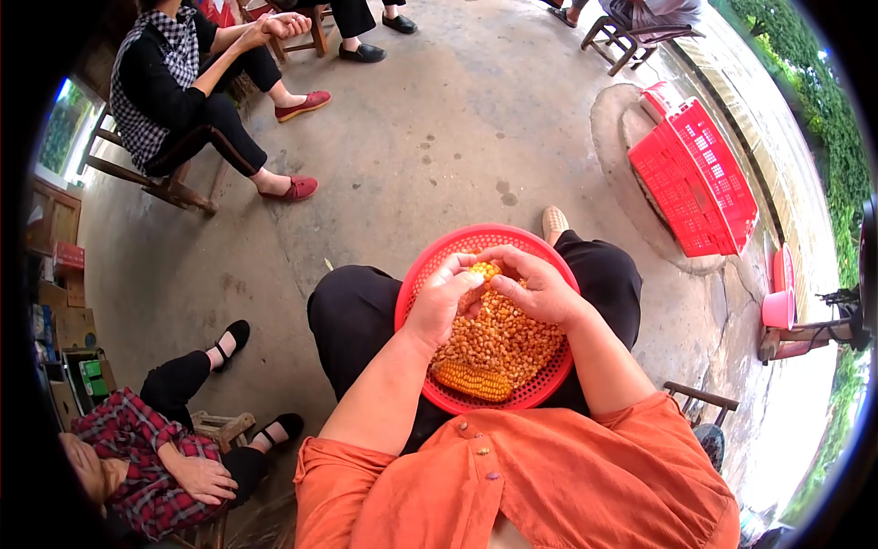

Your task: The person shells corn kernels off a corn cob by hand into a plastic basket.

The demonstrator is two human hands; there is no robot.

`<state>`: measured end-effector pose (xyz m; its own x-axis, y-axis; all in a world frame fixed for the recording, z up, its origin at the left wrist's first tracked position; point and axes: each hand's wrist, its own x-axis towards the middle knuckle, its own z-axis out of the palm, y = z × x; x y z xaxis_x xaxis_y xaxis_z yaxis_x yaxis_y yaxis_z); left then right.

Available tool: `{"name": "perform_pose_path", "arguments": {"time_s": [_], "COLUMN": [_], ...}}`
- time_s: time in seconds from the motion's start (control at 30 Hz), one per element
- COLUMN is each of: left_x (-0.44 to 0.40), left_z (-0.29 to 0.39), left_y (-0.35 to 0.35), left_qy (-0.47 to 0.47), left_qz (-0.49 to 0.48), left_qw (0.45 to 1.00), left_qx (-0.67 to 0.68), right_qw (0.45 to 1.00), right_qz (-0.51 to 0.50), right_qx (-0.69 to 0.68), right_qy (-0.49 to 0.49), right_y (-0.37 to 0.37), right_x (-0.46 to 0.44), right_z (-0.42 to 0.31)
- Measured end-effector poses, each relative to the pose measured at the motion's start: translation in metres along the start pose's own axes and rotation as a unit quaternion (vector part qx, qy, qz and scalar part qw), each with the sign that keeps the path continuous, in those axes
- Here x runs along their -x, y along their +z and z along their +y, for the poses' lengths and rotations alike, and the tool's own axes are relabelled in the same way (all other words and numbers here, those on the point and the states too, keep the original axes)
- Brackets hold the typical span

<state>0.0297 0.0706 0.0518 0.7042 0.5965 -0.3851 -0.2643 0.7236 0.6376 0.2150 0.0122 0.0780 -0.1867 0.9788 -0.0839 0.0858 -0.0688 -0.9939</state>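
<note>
L hand [439, 302] and R hand [541, 291] met over the red basket [408, 285], fingers curled in w/ little gap, both gripping a piece of corn [485, 270] (mostly hidden, only yellow kernels showing btwn the fingertips). That corn was above the far half of the basket, over a heap of loose kernels [503, 339]. A whole cob [471, 380] lay on its side at the near edge of the heap, nr. the rim. Basket sat on the person's lap, black trousers [352, 311] on each side. Further off, on the concrete floor [439, 137], a red crate [695, 178] stood to the right w/ a pink bucket [779, 309] past it; other people sat about, incl. one in a plaid shirt [137, 457] at left.
</note>
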Motion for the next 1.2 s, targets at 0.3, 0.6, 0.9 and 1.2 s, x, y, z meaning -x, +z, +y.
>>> {"name": "perform_pose_path", "arguments": {"time_s": [0.3,0.6,0.9,1.2], "left_x": [0.0,0.003,0.002,0.0], "left_z": [0.0,0.001,0.0,-0.002], "left_y": [-0.002,0.004,0.005,0.0], "left_qy": [0.002,0.024,0.03,0.002], "left_qz": [0.033,0.014,0.009,0.012], "left_qw": [0.999,0.997,0.999,1.0], "left_qx": [-0.026,-0.077,-0.035,-0.016], "right_qw": [0.999,1.0,1.0,0.999], "right_qz": [-0.002,0.011,0.001,-0.004], "right_qx": [0.042,0.021,0.015,0.049], "right_qy": [-0.002,-0.016,-0.001,-0.018], "right_y": [0.004,0.003,0.003,0.004], "right_x": [0.001,0.002,0.002,0.0], "right_z": [-0.01,-0.005,-0.007,-0.001]}}
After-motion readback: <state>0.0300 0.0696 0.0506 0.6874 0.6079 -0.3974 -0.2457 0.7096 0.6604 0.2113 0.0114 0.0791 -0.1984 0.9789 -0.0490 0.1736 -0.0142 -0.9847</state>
